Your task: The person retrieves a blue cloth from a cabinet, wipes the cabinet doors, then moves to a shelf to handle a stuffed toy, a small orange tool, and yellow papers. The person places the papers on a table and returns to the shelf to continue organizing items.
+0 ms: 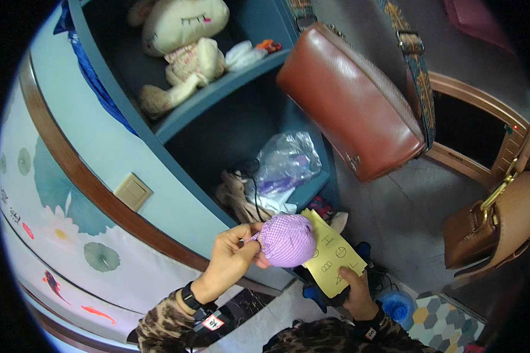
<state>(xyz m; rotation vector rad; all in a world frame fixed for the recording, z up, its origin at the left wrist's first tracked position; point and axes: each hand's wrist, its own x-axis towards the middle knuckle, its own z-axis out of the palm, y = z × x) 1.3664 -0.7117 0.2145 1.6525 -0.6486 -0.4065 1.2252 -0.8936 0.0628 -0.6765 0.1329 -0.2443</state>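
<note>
Between the thumb and fingers of my left hand [238, 251] is the gathered end of a round purple-and-white gingham cloth bundle [289, 240]. What fills the bundle is hidden. My right hand [360, 291] grips a stack of yellow paper sheets [331, 251] by its lower edge, thumb on top. Hand-drawn symbols mark the top sheet. The bundle overlaps the left edge of the papers. Both hands are in front of a blue shelf unit [229, 101].
A plush rabbit [185, 53] sits on the upper shelf; a clear plastic bag [289, 163] lies below. A brown leather handbag [353, 106] hangs at right, near a tan bag [490, 225]. A light switch [133, 192] is on the left wall. A blue bin [397, 306] stands on the floor.
</note>
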